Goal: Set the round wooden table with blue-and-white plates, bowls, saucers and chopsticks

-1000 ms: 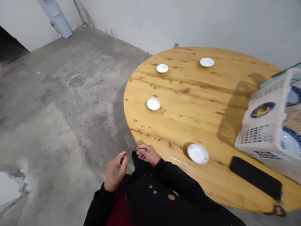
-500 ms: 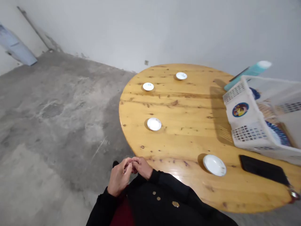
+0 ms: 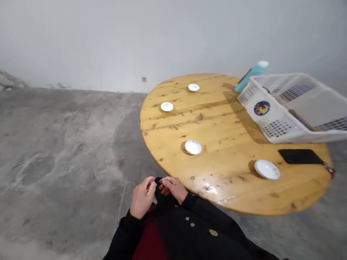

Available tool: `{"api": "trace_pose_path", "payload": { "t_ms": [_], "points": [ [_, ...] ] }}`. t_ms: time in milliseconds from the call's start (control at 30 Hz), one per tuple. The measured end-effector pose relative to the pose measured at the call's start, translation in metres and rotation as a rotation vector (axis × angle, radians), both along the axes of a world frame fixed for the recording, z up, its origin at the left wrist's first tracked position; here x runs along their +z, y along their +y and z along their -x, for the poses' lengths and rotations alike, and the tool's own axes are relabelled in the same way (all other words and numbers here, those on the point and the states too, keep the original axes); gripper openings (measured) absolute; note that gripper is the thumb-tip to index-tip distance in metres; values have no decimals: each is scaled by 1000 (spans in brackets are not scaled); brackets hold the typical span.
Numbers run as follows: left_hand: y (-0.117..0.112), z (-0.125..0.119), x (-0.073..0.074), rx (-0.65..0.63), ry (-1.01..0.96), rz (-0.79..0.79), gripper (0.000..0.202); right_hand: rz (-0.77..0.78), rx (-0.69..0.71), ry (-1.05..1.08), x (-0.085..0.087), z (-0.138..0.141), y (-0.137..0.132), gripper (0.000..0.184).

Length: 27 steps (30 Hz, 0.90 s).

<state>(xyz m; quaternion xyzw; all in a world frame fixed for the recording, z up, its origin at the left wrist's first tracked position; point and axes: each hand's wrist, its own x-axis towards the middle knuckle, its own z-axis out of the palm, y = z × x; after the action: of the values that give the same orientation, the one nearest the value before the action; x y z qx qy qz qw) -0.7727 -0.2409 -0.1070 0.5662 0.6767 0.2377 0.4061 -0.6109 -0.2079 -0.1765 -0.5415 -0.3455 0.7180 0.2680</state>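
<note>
My left hand (image 3: pixel 143 198) hangs in front of my body, just off the table's near left edge. Its fingers curl loosely with the thumb apart from the palm, and I see nothing in it. Beside it, my right hand (image 3: pixel 175 188) is half open, fingers loosely bent and parted, also with nothing visible in it. A small gap separates the fingertips of the two hands. Nearest to them on the table is a small white dish (image 3: pixel 193 147). Further right lies a larger white dish (image 3: pixel 267 169). Two more small dishes stand farther back, one at left (image 3: pixel 167 107) and one behind (image 3: pixel 193 87).
The oval wooden table (image 3: pixel 217 124) stands near a pale wall (image 3: pixel 108 43). On its right are a white plastic basket (image 3: pixel 273 124) with items inside, a turquoise cylinder (image 3: pixel 252 76) leaning behind, and a black phone-like object (image 3: pixel 300 156) with a strap. Grey concrete floor (image 3: pixel 81 151) spreads left.
My hands, touching at the fingers before, have come apart. My view has turned right, so the basket shows more fully and the left-hand corner of the room has gone out of sight.
</note>
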Motion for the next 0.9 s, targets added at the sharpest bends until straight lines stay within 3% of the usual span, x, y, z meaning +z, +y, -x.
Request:
{"api": "trace_pose_path", "payload": {
  "t_ms": [133,267,400,500,600,700,900],
  "points": [
    [40,16,-6,-123,-16,-9,28,14,-70,-19,-12,21,30,30],
    [91,48,-14,-180,-10,23,29,77,-91,-21,-31,59,78,20],
    [160,90,-18,-177,69,95,33,141,-116,31,-39,103,138,15],
    [224,111,-18,-207,104,120,37,152,-183,76,-37,122,186,19],
    [284,117,-18,-266,115,92,40,147,-305,68,-33,119,226,28],
    [333,111,-16,-357,80,41,39,98,-460,77,-24,98,251,38],
    [423,78,-11,-530,-24,-2,36,6,-859,46,0,47,249,53]
  ]
}}
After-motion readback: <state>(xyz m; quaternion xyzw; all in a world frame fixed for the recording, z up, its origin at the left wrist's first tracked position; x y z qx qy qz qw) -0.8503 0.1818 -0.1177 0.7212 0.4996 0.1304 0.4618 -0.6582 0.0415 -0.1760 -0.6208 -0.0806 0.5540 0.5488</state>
